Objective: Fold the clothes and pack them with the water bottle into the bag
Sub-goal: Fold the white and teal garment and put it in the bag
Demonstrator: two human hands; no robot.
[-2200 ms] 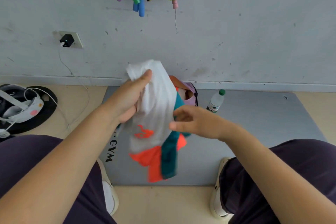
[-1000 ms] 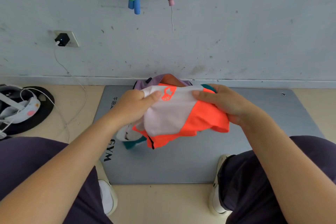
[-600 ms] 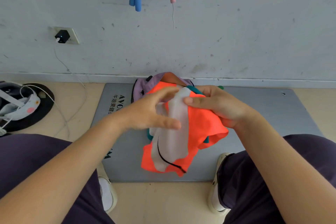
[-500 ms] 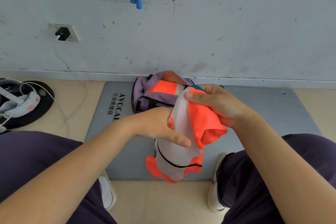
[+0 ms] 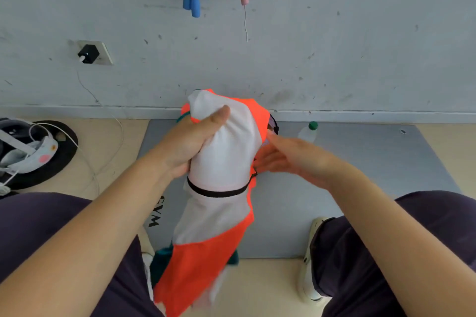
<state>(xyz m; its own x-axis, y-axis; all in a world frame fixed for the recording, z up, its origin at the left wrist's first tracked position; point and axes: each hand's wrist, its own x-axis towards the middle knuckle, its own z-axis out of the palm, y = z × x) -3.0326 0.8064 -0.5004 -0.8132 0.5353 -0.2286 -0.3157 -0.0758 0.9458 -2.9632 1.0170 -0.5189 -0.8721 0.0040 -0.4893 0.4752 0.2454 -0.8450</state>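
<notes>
Head view shows the task at an early-to-middle stage, by my judgement: the garment (image 5: 221, 162) (white, orange and teal, with a thin black band across it) hangs lengthwise in the air above the grey mat (image 5: 360, 162), not yet folded into a tidy packet and not yet in the bag. The left hand (image 5: 185, 144) is clamped on its upper part, thumb pressed over the white cloth. The right hand (image 5: 286, 156) lies flat with fingers straight, touching the garment's orange side edge without gripping it. The water bottle (image 5: 307, 131) stands on the mat just beyond the right hand, so it is unpacked. The bag (image 5: 273, 126) is almost wholly hidden behind the garment; only a dark and purple sliver shows, and I cannot tell what it holds.

Left to do, I judge: finish folding, then pack garment and bottle.

Counted: one garment, one bottle, one bag, one mat, two hands.
</notes>
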